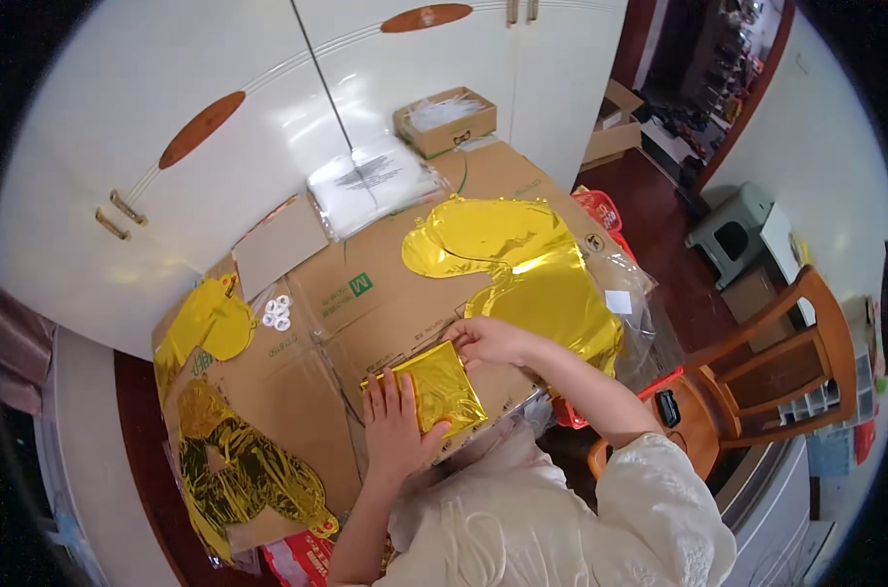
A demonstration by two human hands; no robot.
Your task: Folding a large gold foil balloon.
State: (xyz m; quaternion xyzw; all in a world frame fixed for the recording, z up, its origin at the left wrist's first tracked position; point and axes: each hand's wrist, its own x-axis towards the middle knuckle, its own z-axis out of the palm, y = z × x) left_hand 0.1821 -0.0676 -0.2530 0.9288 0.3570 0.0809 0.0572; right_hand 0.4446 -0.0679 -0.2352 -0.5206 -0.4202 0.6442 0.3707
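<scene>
A folded gold foil balloon lies as a shiny packet at the near edge of the cardboard-covered table. My left hand rests flat on its left side, fingers stretched out. At the packet's upper right corner, my right hand has its fingers curled together against the edge, apparently pinching the foil. Just beyond that hand, a large flat gold foil balloon spreads across the right half of the table. Further gold foil balloons lie at the left, one far and one near.
White rolls sit by the left foil. Behind are a stack of clear-bagged white sheets and a small cardboard box of white strips. White cabinets line the back; a wooden chair stands right.
</scene>
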